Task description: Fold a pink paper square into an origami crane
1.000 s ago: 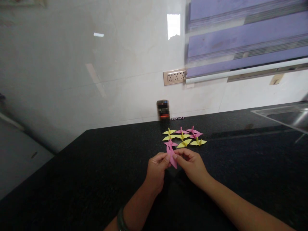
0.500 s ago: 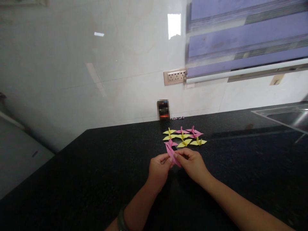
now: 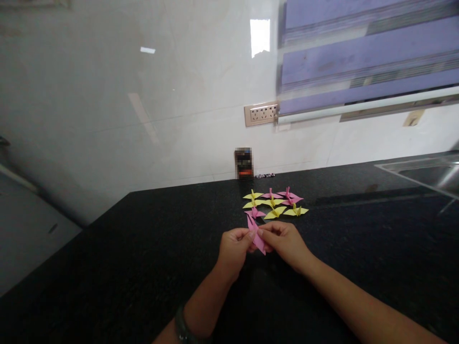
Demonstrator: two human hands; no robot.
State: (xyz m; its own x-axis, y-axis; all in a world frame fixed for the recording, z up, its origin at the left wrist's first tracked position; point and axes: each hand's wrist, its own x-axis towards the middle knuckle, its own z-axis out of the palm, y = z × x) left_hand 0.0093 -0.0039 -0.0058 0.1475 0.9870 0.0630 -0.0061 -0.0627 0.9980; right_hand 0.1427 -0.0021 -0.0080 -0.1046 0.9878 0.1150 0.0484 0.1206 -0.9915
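Between my two hands is a folded piece of pink paper, long and pointed, tilted with its narrow tips away from me. My left hand pinches its left edge, thumb on top. From the other side my right hand grips it with thumb and fingers. Just beyond lie several paper cranes in rows, among them a yellow crane, another yellow crane and a pink crane. The paper's far tips overlap the near pink crane in view; whether they touch I cannot tell.
The black countertop runs back to a pale tiled wall. Against it stands a small dark box, blurred out, beside a patterned pen-like stick. A metal sink edge lies at right, below a purple blind.
The pink paper has turned a little and its near end has swung left and toward me, showing more of its flat face. My left hand has shifted slightly left. The cranes stay put.
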